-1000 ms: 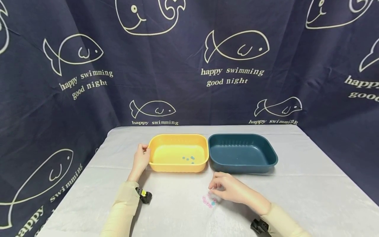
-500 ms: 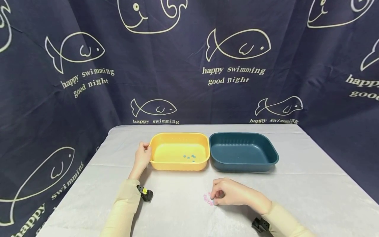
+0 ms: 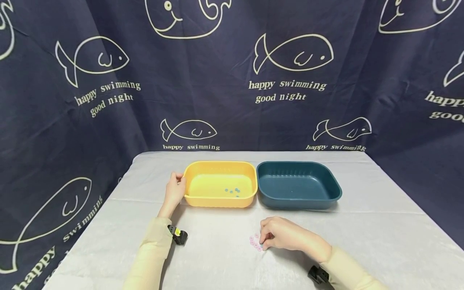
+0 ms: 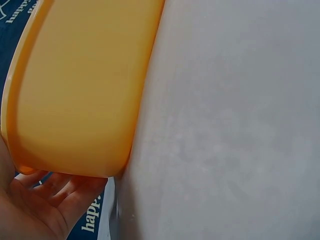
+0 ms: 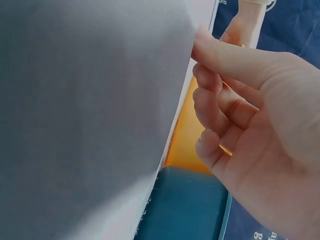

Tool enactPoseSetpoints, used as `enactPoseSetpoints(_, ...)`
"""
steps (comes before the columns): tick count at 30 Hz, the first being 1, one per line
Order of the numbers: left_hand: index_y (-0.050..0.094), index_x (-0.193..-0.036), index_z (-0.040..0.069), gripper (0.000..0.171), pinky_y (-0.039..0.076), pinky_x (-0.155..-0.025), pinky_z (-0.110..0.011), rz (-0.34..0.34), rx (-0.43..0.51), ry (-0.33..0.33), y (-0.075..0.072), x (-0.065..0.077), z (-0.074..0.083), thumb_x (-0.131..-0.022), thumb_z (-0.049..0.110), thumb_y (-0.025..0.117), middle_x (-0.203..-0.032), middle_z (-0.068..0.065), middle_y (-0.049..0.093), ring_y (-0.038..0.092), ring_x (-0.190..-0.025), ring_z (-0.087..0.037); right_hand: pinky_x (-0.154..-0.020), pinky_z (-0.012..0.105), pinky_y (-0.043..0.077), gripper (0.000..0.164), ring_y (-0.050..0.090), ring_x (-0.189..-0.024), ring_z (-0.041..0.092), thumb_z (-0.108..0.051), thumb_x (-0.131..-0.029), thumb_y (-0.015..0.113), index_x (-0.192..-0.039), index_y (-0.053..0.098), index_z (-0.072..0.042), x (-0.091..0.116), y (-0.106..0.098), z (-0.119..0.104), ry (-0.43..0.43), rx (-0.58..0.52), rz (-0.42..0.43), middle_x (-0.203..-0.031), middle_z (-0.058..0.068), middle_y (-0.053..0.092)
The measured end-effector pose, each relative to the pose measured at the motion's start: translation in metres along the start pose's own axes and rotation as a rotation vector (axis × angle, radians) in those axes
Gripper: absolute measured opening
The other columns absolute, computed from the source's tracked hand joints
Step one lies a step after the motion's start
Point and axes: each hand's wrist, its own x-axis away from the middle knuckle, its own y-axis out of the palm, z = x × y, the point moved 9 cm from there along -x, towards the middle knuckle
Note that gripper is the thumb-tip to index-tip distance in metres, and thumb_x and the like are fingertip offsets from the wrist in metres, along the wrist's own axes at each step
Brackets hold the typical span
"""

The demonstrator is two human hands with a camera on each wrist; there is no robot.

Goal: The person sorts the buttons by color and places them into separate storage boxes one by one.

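At the left end of a yellow plastic bin (image 3: pixel 219 202), my left hand (image 3: pixel 175 191) holds the end wall. In the left wrist view, the left fingers (image 4: pixel 75 192) sit against the outside of that wall. Several small blue buttons (image 3: pixel 231 192) lie inside the bin, towards its right. My right hand (image 3: pixel 284 235) is down at the table, thumb and forefinger pinching a small blue button (image 3: pixel 261 245), mostly covered by the fingertips. Several pink buttons (image 3: pixel 252 243) lie just left of those fingertips. The right wrist view shows the other right fingers (image 5: pixel 207 107) curled.
A dark teal bin (image 3: pixel 297 204) stands right of the yellow one, their ends close together. Both rest on a table with a pale cloth (image 3: pixel 217 249). Behind hangs a navy curtain (image 3: pixel 224 96) with fish drawings.
My right hand has come down onto the blue button beside the pink ones and now pinches it. My left hand keeps its hold on the yellow bin. The head view has shifted slightly.
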Motion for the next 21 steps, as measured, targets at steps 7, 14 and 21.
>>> enactPoseSetpoints(7,0.044,-0.116,-0.003,0.026,0.045,-0.094,-0.051,-0.001,-0.004,0.003,-0.0004,0.0006,0.0015,-0.096,0.012,0.038,-0.126,-0.031,0.05,0.051,-0.116,-0.043,-0.065,0.009,0.041,0.004,0.045,-0.066,-0.008,-0.019,-0.074,0.075,-0.077,0.075,-0.016,0.0006,0.0005,-0.001,-0.033,0.015,0.003,-0.067,-0.014,0.05)
enactPoseSetpoints(14,0.043,-0.117,-0.002,0.026,0.045,-0.094,-0.051,-0.008,0.007,-0.006,0.0004,0.0012,-0.0001,-0.096,0.013,0.038,-0.129,-0.031,0.048,0.05,-0.117,-0.044,-0.062,0.01,0.04,0.007,0.043,-0.063,-0.008,-0.019,-0.075,0.076,-0.071,0.07,-0.018,0.0007,-0.001,-0.0009,-0.025,0.009,0.037,-0.067,-0.016,0.049)
enactPoseSetpoints(21,0.043,-0.116,-0.002,0.025,0.045,-0.094,-0.051,-0.007,0.003,-0.007,0.0002,0.0021,0.0009,-0.096,0.013,0.038,-0.128,-0.031,0.048,0.051,-0.116,-0.043,-0.062,0.011,0.039,0.013,0.04,-0.063,-0.007,-0.016,-0.08,0.07,-0.07,0.064,-0.018,0.0005,-0.0022,-0.0009,-0.02,-0.005,0.061,-0.067,-0.017,0.046)
